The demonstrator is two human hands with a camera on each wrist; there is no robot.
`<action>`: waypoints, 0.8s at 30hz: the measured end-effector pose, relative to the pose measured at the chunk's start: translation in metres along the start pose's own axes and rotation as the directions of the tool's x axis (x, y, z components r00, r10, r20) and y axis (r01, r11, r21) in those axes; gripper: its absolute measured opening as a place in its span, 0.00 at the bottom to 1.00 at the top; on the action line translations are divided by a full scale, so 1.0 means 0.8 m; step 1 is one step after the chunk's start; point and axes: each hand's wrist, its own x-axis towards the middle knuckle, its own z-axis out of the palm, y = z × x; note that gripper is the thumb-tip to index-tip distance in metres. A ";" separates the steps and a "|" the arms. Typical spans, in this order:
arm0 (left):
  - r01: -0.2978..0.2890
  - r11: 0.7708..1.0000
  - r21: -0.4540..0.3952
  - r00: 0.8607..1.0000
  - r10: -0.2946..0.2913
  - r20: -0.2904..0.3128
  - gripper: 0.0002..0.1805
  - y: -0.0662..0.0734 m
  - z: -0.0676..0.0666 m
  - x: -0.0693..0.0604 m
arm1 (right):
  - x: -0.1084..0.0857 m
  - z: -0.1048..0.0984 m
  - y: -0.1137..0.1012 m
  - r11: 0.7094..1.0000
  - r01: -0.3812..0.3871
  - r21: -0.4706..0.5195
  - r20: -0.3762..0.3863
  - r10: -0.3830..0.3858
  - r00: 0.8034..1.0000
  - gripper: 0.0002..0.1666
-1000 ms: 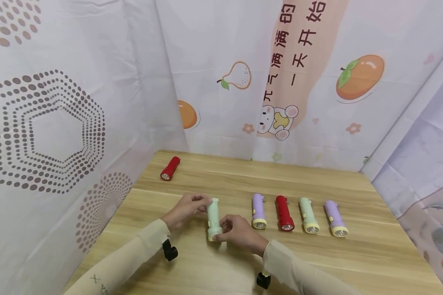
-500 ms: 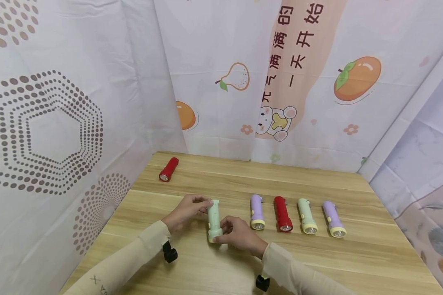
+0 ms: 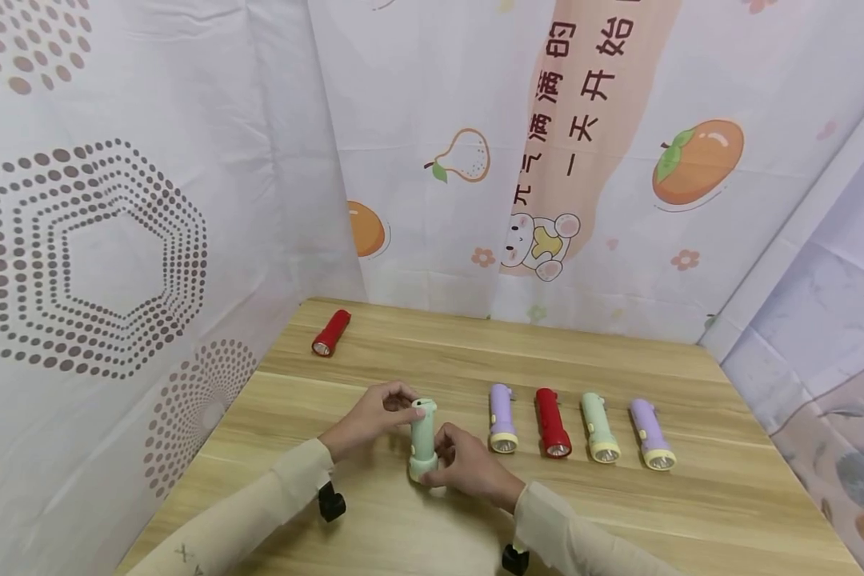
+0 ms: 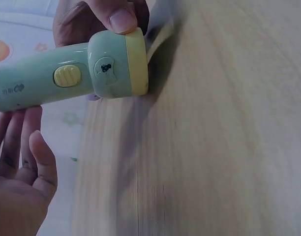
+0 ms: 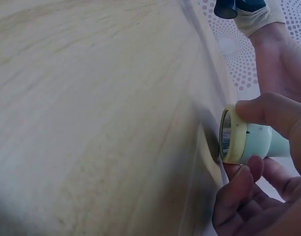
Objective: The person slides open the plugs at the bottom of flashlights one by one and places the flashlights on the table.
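A pale green flashlight (image 3: 423, 440) with a yellow head rim stands nearly upright, lens end down, between the two hands. My left hand (image 3: 376, 416) holds its tail end, thumb against the top. My right hand (image 3: 470, 469) pinches the head end between thumb and fingers. In the left wrist view the yellow switch (image 4: 67, 76) shows on the flashlight's side, and the right thumb presses by the rim. From the right wrist view, the lens end (image 5: 228, 136) sits close to the wooden table; whether it touches, I cannot tell.
Right of the hands lie a purple flashlight (image 3: 502, 418), a red one (image 3: 552, 422), another green one (image 3: 600, 427) and another purple one (image 3: 651, 434), in a row. A second red flashlight (image 3: 331, 333) lies at the table's (image 3: 432, 352) far left. Printed curtains (image 3: 403, 96) enclose the table.
The green flashlight has tipped more upright, its tail swinging toward me so that the end cap shows. Both hands stay on it and shift slightly with it. The other flashlights have not moved.
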 end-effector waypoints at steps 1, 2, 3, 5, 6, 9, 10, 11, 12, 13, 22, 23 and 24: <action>-0.021 1.000 0.009 1.000 0.021 0.011 0.17 0.001 0.000 -0.002 | 0.000 0.000 0.000 1.000 0.004 0.002 0.004 -0.004 1.000 0.26; -0.041 0.999 0.014 0.999 0.041 0.023 0.17 0.002 0.000 -0.004 | 0.000 0.001 0.000 1.000 0.007 0.002 0.009 -0.007 1.000 0.26; -0.056 0.998 0.017 0.998 0.056 0.032 0.16 0.003 0.000 -0.006 | -0.001 0.001 0.000 1.000 0.009 0.003 0.011 -0.009 1.000 0.27; -0.077 0.997 0.025 0.996 0.076 0.044 0.15 0.005 0.001 -0.010 | -0.001 0.002 0.000 1.000 0.018 -0.004 0.016 -0.017 1.000 0.27; -0.084 0.996 0.024 0.995 0.082 0.051 0.15 0.006 0.001 -0.012 | -0.001 0.003 0.000 1.000 0.021 -0.008 0.017 -0.021 1.000 0.27; -0.101 0.994 0.035 0.993 0.099 0.063 0.13 0.007 0.003 -0.019 | -0.002 0.005 0.000 0.999 0.038 -0.031 0.014 -0.038 0.999 0.28; -0.113 0.993 0.038 0.991 0.110 0.069 0.13 0.007 0.004 -0.020 | -0.002 0.006 0.001 0.998 0.047 -0.040 0.010 -0.046 0.999 0.28; -0.124 0.991 0.043 0.990 0.121 0.079 0.13 0.008 0.005 -0.022 | -0.003 0.006 0.001 0.997 0.053 -0.048 0.006 -0.053 0.999 0.29; -0.139 0.989 0.043 0.987 0.134 0.090 0.12 0.008 0.006 -0.024 | -0.003 0.007 0.002 0.997 0.059 -0.055 0.002 -0.059 0.998 0.29; -0.153 0.987 0.048 0.984 0.148 0.099 0.12 0.009 0.007 -0.026 | -0.003 0.007 0.003 0.996 0.066 -0.061 -0.003 -0.066 0.998 0.30; -0.223 0.973 0.061 0.965 0.212 0.154 0.12 0.012 0.016 -0.032 | -0.003 0.005 0.007 0.993 0.092 -0.078 -0.001 -0.092 0.996 0.34; -0.223 0.973 0.061 0.966 0.212 0.151 0.12 0.011 0.016 -0.033 | -0.004 0.004 0.007 0.995 0.086 -0.057 0.014 -0.085 0.996 0.32; -0.222 0.973 0.061 0.966 0.211 0.149 0.12 0.010 0.017 -0.033 | -0.004 0.002 0.006 0.996 0.079 -0.034 0.030 -0.078 0.997 0.31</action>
